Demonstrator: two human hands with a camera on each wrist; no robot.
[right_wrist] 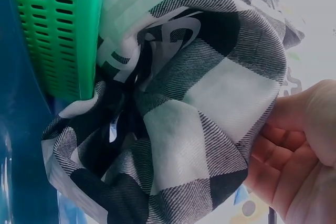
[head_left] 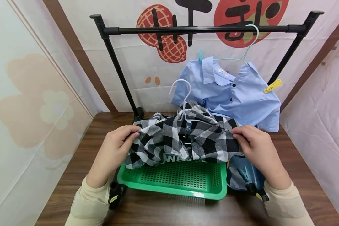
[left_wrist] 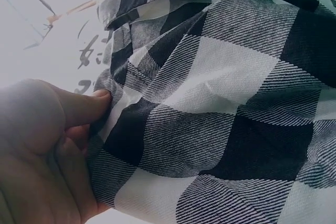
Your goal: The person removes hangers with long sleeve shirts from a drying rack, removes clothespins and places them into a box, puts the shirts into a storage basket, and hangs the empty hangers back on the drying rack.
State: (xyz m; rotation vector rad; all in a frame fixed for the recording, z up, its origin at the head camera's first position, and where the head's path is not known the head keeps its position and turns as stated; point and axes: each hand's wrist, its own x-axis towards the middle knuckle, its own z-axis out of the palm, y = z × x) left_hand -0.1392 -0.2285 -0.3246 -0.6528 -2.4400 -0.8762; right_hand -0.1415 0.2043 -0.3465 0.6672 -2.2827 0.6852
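Observation:
A black, white and grey checked shirt (head_left: 155, 141) with a collar and white lettering hangs over the back of a green basket. A white hanger (head_left: 187, 91) sits inside its neck, hook upward. My left hand (head_left: 115, 146) pinches the shirt at its left shoulder; the left wrist view shows the thumb (left_wrist: 86, 106) on the cloth. At the opposite shoulder my right hand (head_left: 255, 146) pinches the fabric. Close up in the right wrist view, the checked cloth (right_wrist: 210, 103) droops in folds beside the right hand (right_wrist: 299, 156), whose fingertips are partly hidden behind it.
The green basket (head_left: 172, 190) stands on a brown wooden table (head_left: 158, 210). Behind is a black rack (head_left: 169, 30), with a light blue shirt (head_left: 243, 97) on a pale green hanger and a yellow clip (head_left: 273, 85). A blue container (head_left: 243, 175) with clips stands right of the basket.

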